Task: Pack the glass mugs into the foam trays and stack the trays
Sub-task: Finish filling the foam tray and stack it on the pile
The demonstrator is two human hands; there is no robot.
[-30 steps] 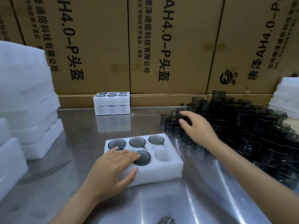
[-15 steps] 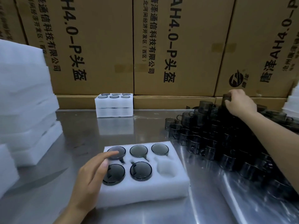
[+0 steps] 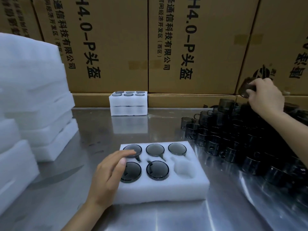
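A white foam tray (image 3: 160, 189) lies on the steel surface (image 3: 93, 134) in front of the person, with six pockets in two rows of three; five pockets hold dark glass mugs (image 3: 157, 170) set bottoms up, and the near right pocket (image 3: 182, 167) is bare foam. The left hand (image 3: 108, 174) rests on the tray's left side, fingers straight and loosely together, the fingertips (image 3: 130, 153) lying over the far left mug and the palm covering part of the near left one; it grips nothing. The right hand (image 3: 265, 95) is raised at the far right, above a heap of loose mugs (image 3: 241, 140) that spreads over the right part of the surface; its fingers are curled round one mug (image 3: 245, 90), held tilted and clear of the heap's top, against the cartons. At the back of the surface, touching the cartons (image 3: 191, 47), stands a stack of two trays (image 3: 128, 103), the upper one filled with mugs; what the lower one holds cannot be seen. On the left, stacked foam trays (image 3: 33, 90) rise in a tall pile, with a lower pile just in front at the left edge. Brown cartons with black printing form the whole wall behind.
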